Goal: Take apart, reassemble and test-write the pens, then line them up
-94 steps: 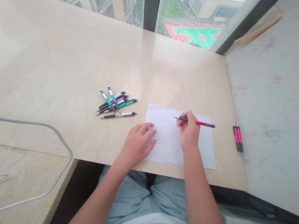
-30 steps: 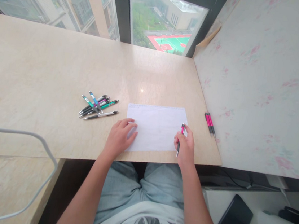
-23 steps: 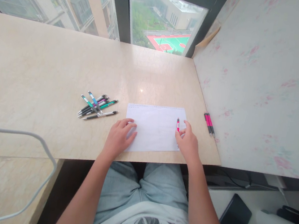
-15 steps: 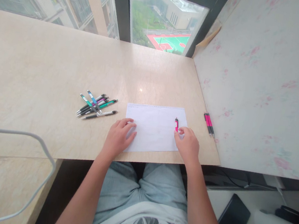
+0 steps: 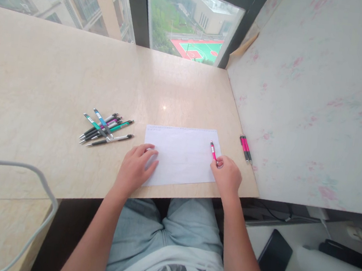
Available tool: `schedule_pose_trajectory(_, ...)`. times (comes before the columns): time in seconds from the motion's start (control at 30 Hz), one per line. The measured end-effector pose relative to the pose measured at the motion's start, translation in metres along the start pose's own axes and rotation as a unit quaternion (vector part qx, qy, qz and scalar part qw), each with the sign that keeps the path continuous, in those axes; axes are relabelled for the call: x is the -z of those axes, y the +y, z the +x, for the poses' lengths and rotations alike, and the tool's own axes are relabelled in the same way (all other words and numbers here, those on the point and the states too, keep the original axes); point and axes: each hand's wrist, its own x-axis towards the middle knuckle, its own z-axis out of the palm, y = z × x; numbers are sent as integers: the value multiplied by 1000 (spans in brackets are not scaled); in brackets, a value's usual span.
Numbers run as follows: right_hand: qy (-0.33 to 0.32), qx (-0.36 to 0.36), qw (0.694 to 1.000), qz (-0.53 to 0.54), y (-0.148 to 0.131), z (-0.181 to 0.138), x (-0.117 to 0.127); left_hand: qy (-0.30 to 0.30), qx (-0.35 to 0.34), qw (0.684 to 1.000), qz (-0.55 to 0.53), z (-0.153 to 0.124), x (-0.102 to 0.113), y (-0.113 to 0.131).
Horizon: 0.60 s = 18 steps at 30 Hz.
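Observation:
A sheet of white paper (image 5: 181,155) with a faint line of writing along its top edge lies before me on the beige tabletop (image 5: 60,72). My left hand (image 5: 137,163) rests on the paper's left edge, fingers apart and holding nothing. Between the thumb and fingers of my right hand (image 5: 227,174), a pink pen (image 5: 213,150) is pinched over the right part of the sheet. Its black clip end points away from me; my fingers hide its lower end.
Left of the paper lies a loose pile of several pens (image 5: 104,128) in green, blue, purple and white. Two pink pens (image 5: 245,148) lie side by side by the flowered wall (image 5: 317,104). A grey cable (image 5: 43,180) loops over the near left corner.
The pink pen has tilted, its clip end leaning further left, while my right hand keeps hold of it. The whole view has shifted slightly; my left hand stays on the paper.

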Motion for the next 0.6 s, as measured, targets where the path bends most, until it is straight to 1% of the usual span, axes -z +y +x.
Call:
schedule_pose_trajectory(0.07, 34, -6, 999, -14, 15, 12, 6, 2, -1, 1000, -5, 0, 0, 0)
schedule_pose_trajectory(0.13, 50, -16, 998, -41, 30, 26, 12, 3, -2, 1000, -7, 0, 0, 0)
schedule_pose_trajectory(0.27, 52, -26, 995, -84, 53, 42, 18, 1, -3, 1000, -2, 1, 1, 0)
schedule_pose_trajectory(0.33, 57, -16, 994, -88, 58, 41, 15, 0, -3, 1000, -1, 1, 0, -1)
schedule_pose_trajectory(0.43, 69, 1, 996, -52, 59, 34, 9, 1, -4, 1000, 2, 0, 0, -1)
schedule_pose_trajectory(0.53, 91, -3, 996, -16, 59, 28, 5, 0, -5, 1000, 3, 0, 0, -1)
schedule_pose_trajectory(0.6, 94, -9, 996, -5, 60, 26, 4, -3, -4, 1000, 2, 0, 0, -1)
